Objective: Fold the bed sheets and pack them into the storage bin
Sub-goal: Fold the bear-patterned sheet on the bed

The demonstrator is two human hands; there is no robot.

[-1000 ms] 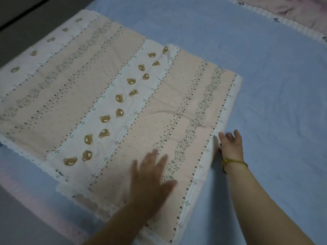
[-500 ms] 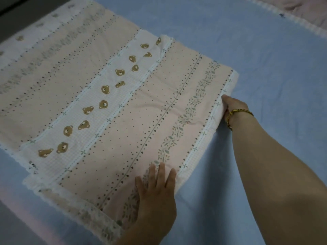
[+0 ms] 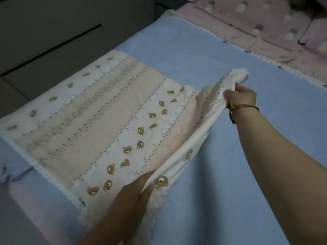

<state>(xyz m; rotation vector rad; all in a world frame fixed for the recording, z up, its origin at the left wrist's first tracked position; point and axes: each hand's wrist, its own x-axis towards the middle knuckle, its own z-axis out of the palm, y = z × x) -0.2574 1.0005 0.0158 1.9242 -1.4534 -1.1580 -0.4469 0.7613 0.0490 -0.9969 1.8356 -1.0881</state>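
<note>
A bed sheet (image 3: 109, 131) printed with small brown bear faces, dotted lines and leafy bands on peach and white stripes lies partly folded on a pale blue bed cover (image 3: 221, 174). It sits toward the left side of the bed, its long stripes running diagonally away from the camera. Most of the sheet rests flat. Its right-hand edge is raised off the cover and curls over toward the left, showing a white waffle-textured underside with more bears.

The right hand (image 3: 242, 98) grasps the far end of that raised edge, with fingers and thumb curled around a bunched fold of cloth, held above the blue cover. A thin gold-coloured bracelet (image 3: 246, 107) circles the right wrist. The left hand (image 3: 134, 190) holds the near end of the same edge. The fabric drapes over its fingers, so their tips are hidden, but the hand is clearly closed on the cloth and lifts it. Between the two hands the edge hangs in a slack line.

At the far right of the bed, pink quilted bedding (image 3: 256, 29) with pale motifs lies beyond the scalloped border of the blue cover. A grey surface (image 3: 44, 32) with a dark seam runs along the bed's left side.
</note>
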